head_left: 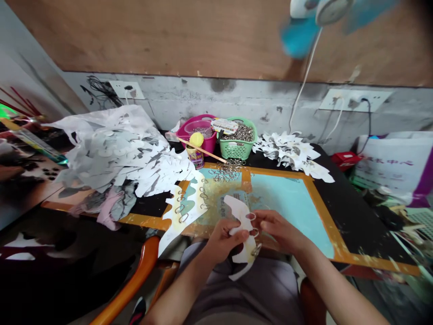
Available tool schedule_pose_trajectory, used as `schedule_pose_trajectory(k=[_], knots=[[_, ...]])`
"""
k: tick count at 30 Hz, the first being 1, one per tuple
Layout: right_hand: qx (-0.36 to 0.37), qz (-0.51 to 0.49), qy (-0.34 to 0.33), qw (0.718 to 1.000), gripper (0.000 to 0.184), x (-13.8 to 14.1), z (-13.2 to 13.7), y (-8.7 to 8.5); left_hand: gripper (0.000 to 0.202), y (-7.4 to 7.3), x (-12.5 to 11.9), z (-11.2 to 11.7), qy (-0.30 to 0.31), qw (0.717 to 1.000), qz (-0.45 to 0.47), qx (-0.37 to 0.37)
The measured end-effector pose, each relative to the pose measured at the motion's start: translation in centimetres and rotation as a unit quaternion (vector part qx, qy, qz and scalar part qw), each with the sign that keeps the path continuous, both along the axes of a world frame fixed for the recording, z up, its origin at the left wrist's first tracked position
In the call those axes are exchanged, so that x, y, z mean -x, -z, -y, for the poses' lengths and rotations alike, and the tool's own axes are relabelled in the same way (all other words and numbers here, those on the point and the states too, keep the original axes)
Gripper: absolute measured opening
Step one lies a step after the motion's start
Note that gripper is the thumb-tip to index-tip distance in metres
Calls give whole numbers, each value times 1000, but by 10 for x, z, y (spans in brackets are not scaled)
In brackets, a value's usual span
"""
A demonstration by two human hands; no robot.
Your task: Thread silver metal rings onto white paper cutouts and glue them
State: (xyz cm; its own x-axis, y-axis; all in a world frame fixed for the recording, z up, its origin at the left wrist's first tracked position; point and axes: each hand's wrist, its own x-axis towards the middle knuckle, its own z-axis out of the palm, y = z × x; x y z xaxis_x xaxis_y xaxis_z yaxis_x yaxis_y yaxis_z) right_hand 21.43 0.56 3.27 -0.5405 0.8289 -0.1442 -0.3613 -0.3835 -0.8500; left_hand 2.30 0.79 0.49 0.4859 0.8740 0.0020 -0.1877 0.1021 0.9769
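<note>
A white cut-out strip (240, 210) with a jagged edge is held above my lap at the table's front edge. My left hand (227, 237) is closed on its middle, thumb on top. Several metal rings (255, 249) sit along the strip's right edge. My right hand (273, 225) pinches at a ring (251, 216) on that edge; its fingertips are partly hidden. To the left, two similar white strips (192, 208) lie on the table with rings along their edges. A loose pile of metal rings (225, 172) lies farther back.
A pink basket (212, 145) and a green basket (237, 150) of metal rings stand by the wall. A wooden stick (206, 152) rests by a yellow-topped can (195, 155). White cut-outs heap up left (118, 149) and right (287, 151). A blue fan (299, 38) hangs above; a chair arm (135, 280) is at left.
</note>
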Motion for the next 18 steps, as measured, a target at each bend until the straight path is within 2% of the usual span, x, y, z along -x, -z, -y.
schedule_pose_trajectory(k=[3,6,9,12,15,18], knots=[[-87,98,-24,991,29,1,-1,-6,54,-12,3,-2,89,995,-23,-30],[-180,158,-74,968,31,1,-1,-15,56,-16,7,-1,144,989,-29,-30],[-169,111,-80,976,35,8,3,-16,59,-10,8,5,150,988,-3,-25],[-82,38,-18,996,40,19,7,-1,58,1,3,11,99,994,42,27],[-2,-10,26,1000,51,24,7,18,56,11,-6,13,-7,989,103,106],[-6,2,27,1000,61,20,7,30,52,18,-12,11,-93,975,143,140]])
